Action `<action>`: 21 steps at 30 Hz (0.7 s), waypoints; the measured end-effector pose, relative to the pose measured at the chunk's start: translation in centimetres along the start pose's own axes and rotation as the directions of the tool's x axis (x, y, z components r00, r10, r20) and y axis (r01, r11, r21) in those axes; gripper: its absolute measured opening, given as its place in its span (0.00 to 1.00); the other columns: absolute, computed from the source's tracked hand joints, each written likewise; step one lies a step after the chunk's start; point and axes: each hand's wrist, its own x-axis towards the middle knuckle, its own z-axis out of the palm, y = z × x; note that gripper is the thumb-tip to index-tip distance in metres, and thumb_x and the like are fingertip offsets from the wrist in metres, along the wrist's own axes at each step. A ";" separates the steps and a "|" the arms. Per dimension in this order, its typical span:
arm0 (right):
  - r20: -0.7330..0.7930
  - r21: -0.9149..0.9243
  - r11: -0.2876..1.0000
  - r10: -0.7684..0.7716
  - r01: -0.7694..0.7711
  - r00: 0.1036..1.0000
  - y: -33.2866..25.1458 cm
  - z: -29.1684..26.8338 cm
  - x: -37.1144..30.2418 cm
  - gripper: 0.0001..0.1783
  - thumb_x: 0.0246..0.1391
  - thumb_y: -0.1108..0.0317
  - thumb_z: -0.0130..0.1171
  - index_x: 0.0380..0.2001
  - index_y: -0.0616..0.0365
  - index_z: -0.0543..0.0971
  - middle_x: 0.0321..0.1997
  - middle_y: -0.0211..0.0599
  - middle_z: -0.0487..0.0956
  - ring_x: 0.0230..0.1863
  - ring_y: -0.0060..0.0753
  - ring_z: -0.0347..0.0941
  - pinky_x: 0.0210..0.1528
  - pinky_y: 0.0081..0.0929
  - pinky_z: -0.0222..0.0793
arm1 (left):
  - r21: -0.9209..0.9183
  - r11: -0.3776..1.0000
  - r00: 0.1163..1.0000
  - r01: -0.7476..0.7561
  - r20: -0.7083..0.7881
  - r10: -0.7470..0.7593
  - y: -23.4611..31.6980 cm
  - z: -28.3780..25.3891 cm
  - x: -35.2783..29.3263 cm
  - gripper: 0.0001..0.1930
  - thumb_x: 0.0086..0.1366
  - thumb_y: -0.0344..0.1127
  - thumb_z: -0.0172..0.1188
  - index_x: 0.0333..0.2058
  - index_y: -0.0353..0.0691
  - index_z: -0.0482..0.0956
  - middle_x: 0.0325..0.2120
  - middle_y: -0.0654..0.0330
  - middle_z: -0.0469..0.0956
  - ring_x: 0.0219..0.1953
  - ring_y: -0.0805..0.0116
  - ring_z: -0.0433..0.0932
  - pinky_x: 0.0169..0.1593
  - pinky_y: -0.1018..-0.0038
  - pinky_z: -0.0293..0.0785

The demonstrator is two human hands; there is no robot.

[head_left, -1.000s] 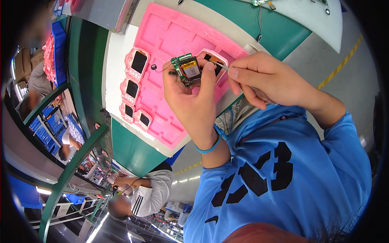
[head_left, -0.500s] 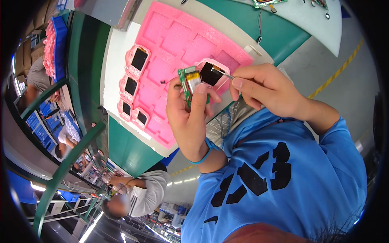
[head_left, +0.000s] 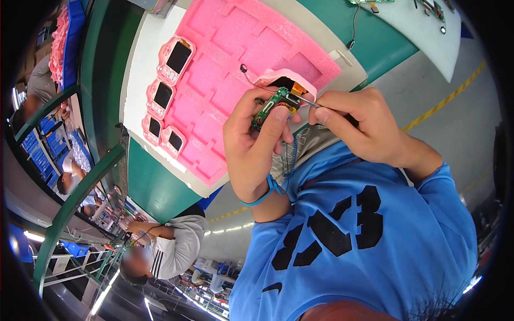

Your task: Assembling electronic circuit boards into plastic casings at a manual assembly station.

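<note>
Green circuit board [head_left: 262, 114] sits pinched in my left hand [head_left: 250, 132], just beside a pink case [head_left: 286, 73] with a dark screen [head_left: 281, 82]. My right hand [head_left: 365, 124] grips a thin metal tool [head_left: 310, 101], its tip by the board; I can't tell if they touch. If it slips, it could scratch the board. A round black part [head_left: 243, 68] pokes out on a wire [head_left: 250, 81]; a snag might tear it. Farther off, four small pink cases [head_left: 160, 98] sit on the foam tray [head_left: 231, 33].

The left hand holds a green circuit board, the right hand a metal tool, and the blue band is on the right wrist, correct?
No: the head view shows the blue band on the left wrist. The left hand holds the green circuit board, the right hand the metal tool.
</note>
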 end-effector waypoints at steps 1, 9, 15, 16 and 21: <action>-0.037 -0.028 0.999 -0.019 0.018 0.999 0.1 0.2 -0.1 0.06 0.67 0.75 0.60 0.35 0.62 0.85 0.19 0.29 0.72 0.18 0.25 0.56 0.24 0.26 0.53 | -0.013 1.000 1.000 -0.005 -0.005 0.005 0.0 0.1 0.0 0.14 0.74 0.25 0.61 0.55 0.31 0.78 0.31 0.53 0.85 0.23 0.76 0.75 0.22 0.86 0.65; -0.161 -0.180 0.976 -0.153 0.123 0.975 1.0 1.5 -0.2 0.03 0.63 0.75 0.63 0.33 0.59 0.83 0.18 0.34 0.73 0.16 0.35 0.62 0.21 0.32 0.58 | -0.041 0.999 0.999 0.005 -0.042 -0.006 0.0 0.7 0.0 0.14 0.71 0.24 0.63 0.54 0.32 0.78 0.30 0.54 0.85 0.22 0.77 0.74 0.23 0.86 0.65; -0.136 -0.160 0.978 -0.155 0.133 0.978 1.1 1.6 -0.3 0.03 0.62 0.75 0.63 0.32 0.59 0.83 0.18 0.34 0.74 0.15 0.35 0.62 0.21 0.31 0.58 | -0.009 1.000 0.997 -0.014 -0.075 0.013 -0.2 1.0 -0.1 0.12 0.69 0.23 0.63 0.51 0.32 0.79 0.29 0.55 0.85 0.22 0.78 0.73 0.23 0.85 0.64; -0.120 -0.159 0.979 -0.146 0.126 0.982 1.0 1.6 -0.4 0.03 0.63 0.76 0.63 0.34 0.61 0.83 0.19 0.34 0.75 0.16 0.33 0.62 0.22 0.30 0.58 | 0.006 0.999 0.995 -0.043 -0.092 0.043 -0.5 1.3 0.0 0.11 0.69 0.23 0.64 0.50 0.33 0.80 0.28 0.55 0.85 0.22 0.78 0.73 0.24 0.84 0.64; -0.041 -0.158 0.984 -0.093 0.086 0.995 0.5 0.7 -0.3 0.05 0.65 0.77 0.60 0.39 0.64 0.85 0.21 0.33 0.77 0.18 0.28 0.61 0.25 0.26 0.60 | 0.104 0.985 0.979 -0.138 -0.138 0.152 -0.8 1.9 1.0 0.09 0.68 0.22 0.63 0.46 0.33 0.82 0.27 0.57 0.84 0.21 0.78 0.73 0.25 0.83 0.65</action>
